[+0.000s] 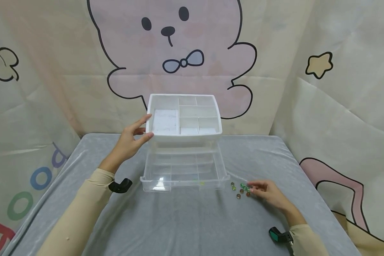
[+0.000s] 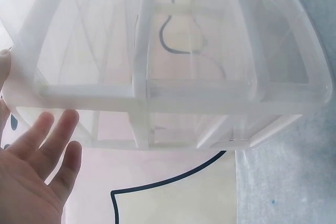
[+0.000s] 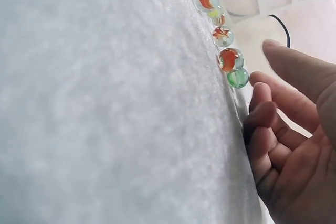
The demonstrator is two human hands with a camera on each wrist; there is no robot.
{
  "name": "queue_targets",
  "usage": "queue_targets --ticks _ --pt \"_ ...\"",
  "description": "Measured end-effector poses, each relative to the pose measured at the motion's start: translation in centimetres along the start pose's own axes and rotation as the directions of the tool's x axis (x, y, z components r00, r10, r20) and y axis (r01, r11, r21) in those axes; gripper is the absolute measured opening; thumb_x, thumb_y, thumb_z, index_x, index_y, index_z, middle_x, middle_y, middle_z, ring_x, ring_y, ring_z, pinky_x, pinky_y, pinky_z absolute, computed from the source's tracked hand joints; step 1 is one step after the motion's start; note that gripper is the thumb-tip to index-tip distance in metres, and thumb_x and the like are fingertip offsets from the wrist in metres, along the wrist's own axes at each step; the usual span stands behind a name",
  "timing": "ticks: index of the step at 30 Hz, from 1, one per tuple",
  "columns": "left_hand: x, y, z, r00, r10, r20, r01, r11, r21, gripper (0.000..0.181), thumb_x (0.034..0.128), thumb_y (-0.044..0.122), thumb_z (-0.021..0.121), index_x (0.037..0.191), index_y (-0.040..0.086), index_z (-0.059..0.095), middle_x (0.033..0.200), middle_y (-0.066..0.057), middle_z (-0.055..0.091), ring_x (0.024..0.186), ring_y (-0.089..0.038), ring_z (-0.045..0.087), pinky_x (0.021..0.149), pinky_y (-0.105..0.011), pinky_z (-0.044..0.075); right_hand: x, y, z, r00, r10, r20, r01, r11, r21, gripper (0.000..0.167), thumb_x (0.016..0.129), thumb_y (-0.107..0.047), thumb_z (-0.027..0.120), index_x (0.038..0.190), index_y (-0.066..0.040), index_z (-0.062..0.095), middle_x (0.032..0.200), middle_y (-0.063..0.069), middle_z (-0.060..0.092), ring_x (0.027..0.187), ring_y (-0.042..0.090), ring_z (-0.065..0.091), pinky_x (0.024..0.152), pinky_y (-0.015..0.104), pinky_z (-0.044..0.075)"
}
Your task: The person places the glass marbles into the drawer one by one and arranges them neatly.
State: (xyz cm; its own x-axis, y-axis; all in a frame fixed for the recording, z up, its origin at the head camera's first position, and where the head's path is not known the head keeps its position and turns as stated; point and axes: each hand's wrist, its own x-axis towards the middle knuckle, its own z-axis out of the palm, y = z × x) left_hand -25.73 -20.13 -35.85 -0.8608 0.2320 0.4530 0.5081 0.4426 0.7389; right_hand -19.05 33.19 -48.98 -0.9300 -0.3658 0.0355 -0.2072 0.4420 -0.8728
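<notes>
A white storage box stands on the cloth, with a compartmented top tray [image 1: 188,112] and a clear drawer [image 1: 184,170] pulled out below. My left hand [image 1: 126,144] rests its fingertips and thumb on the tray's left side; in the left wrist view the hand [image 2: 39,166] is at the frame's edge. Several glass marbles [image 1: 238,196] lie right of the drawer, orange and green swirls showing on the marbles [image 3: 229,60] in the right wrist view. My right hand [image 1: 270,193] is beside them, fingers loosely bent; in the right wrist view no marble shows in the hand [image 3: 296,129].
A grey-blue cloth [image 1: 185,224] covers the table. Behind it hangs a pale curtain [image 1: 268,89] with a cartoon bear, and printed fabric continues along both sides. A small yellow-green spot shows at the drawer's front.
</notes>
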Motion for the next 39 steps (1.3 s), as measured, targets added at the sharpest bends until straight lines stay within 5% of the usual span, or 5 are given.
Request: queue_targets --ticks 39 --pt "0.03 0.09 0.09 1.000 -0.019 0.000 0.019 1.000 -0.011 0.065 0.0982 0.016 0.066 0.157 0.018 0.038 0.164 -0.010 0.034 0.126 -0.047 0.058 0.102 -0.060 0.047 0.74 0.58 -0.50 0.996 -0.002 0.086 0.003 1.000 -0.013 0.024 0.094 0.000 0.065 0.110 0.018 0.067 0.083 -0.013 0.067 0.069 -0.006 0.054 0.060 0.017 0.047"
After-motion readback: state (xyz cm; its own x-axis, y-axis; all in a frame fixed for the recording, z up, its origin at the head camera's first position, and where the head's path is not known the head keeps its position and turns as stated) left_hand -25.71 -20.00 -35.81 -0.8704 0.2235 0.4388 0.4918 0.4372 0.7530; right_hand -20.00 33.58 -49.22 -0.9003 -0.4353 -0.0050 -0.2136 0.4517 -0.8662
